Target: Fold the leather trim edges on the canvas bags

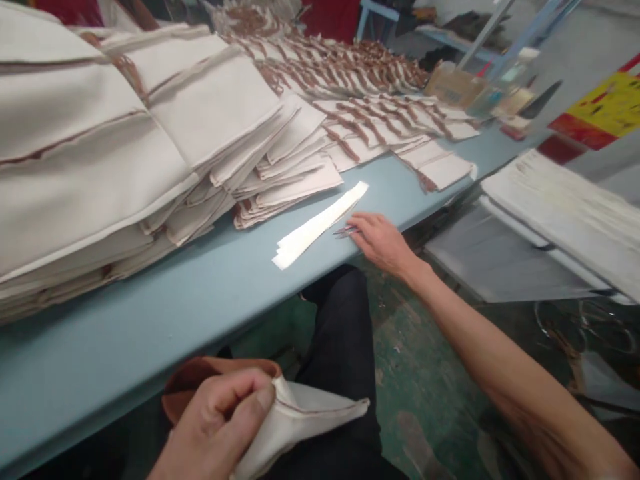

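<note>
Low over my lap, my left hand (220, 413) is closed, thumb and fingers pinching the edge of a cream cloth bag (305, 413). A wide brown strap (225, 367) loops up behind that hand, and a brown seam runs along the cloth. At the front edge of the table, my right hand (377, 241) has its fingers closed round small thread snips (345, 231), whose pointed metal tips face left. Just left of them, a few pale strips (320, 227) lie overlapping on the table.
Tall stacks of cream cloth bags (90, 133) cover the left of the blue table (150, 320). Rows with brown straps (350, 67) stand behind. A single cream piece (437, 163) lies farther right. At right, more cream cloth (575, 213) is piled on a rack.
</note>
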### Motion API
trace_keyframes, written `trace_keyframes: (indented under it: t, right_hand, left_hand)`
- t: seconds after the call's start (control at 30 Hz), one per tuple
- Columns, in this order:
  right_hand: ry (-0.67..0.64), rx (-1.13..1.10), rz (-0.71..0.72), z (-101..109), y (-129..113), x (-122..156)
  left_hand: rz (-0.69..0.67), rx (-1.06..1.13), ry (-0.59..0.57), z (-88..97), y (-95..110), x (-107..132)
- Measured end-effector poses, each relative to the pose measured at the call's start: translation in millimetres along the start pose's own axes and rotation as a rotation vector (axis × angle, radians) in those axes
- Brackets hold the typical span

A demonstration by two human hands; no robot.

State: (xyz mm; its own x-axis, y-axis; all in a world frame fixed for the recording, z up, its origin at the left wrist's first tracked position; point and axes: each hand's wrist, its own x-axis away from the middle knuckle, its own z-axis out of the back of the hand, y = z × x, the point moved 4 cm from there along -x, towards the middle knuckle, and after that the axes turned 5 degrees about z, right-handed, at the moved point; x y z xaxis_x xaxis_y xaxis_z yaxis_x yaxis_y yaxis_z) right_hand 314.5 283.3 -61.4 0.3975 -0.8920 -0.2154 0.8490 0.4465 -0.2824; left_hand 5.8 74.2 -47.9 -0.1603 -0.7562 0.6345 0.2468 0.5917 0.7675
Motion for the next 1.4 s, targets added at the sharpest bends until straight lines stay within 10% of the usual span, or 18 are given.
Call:
trace_keyframes:
  t: [0.37,0.63,0.83,1.4]
  right_hand:
    - [0.04,-0.011,-0.234,14,-21,20]
    - [-0.375,-1.337,-0.557,34,-178,106]
    - [-0.807,-1.756,-0.734,18,-268,134]
    - [-0.796,-1.786,-0.72,-2,-316,136]
  left_hand:
    - [-0.095,-0.02,-0.047,15.5,0,16]
    - [-0.194,-0.124,0.215,24.3,1,29]
    - [-0.205,-0.184,0.304,27.9,9,39]
    - [-0.428,-0.231,0.39,33.1,-20,56]
